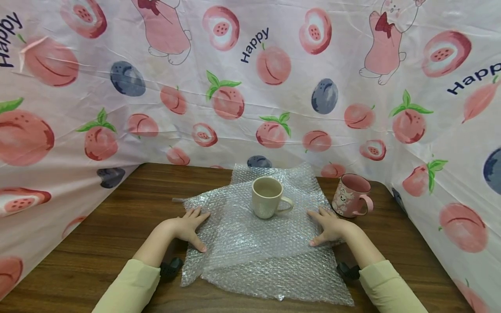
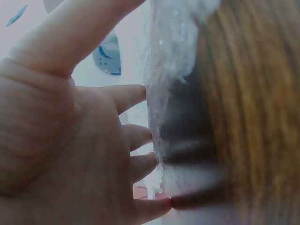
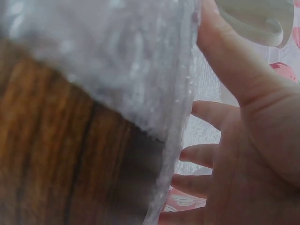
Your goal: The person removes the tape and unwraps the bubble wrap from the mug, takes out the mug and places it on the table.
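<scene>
A cream mug [image 1: 266,201] stands upright on layered sheets of bubble wrap [image 1: 258,269], its handle toward the right. My left hand [image 1: 188,228] rests on the left edge of the wrap with fingers spread. Over on the right edge, my right hand [image 1: 330,227] lies the same way, fingers spread and thumb pointing inward. Both wrist views show fingertips touching the wrap: the left hand [image 2: 84,136] beside the wood, and the right hand [image 3: 243,136] with part of the cream mug [image 3: 258,21] beyond it. Neither hand touches the mug.
A pink mug [image 1: 351,195] with a printed pattern stands behind my right hand, just off the wrap's right edge. Brown wooden table [image 1: 98,243] lies under everything. A fruit-printed cloth [image 1: 235,126] hangs behind and on both sides.
</scene>
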Tool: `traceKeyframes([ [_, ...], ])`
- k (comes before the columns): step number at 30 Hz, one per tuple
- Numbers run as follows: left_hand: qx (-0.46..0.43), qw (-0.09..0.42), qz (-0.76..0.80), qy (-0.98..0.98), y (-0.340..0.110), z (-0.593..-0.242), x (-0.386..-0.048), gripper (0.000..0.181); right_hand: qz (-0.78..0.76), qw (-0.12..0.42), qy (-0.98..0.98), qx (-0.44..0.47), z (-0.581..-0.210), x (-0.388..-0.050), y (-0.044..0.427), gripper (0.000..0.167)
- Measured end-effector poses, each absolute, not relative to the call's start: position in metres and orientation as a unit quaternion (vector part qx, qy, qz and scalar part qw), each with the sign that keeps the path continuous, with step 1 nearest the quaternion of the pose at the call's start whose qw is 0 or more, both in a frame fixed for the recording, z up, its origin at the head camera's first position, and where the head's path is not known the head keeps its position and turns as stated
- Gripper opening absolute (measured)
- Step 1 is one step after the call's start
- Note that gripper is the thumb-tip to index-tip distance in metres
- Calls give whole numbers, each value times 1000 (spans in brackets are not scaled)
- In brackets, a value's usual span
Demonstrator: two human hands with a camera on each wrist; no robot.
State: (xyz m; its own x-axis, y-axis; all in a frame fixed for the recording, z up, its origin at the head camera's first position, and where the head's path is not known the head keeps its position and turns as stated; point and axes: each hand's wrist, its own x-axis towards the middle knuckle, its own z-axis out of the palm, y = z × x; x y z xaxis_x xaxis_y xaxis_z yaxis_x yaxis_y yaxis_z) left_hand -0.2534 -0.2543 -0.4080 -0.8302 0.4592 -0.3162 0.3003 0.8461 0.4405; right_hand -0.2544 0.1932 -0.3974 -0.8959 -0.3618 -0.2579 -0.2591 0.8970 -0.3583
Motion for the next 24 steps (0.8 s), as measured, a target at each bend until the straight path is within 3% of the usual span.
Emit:
traceKeyframes([
  [24,211,204,186,938,-254,-409,-254,112,-164,159,960,-161,-400,-253,192,105],
])
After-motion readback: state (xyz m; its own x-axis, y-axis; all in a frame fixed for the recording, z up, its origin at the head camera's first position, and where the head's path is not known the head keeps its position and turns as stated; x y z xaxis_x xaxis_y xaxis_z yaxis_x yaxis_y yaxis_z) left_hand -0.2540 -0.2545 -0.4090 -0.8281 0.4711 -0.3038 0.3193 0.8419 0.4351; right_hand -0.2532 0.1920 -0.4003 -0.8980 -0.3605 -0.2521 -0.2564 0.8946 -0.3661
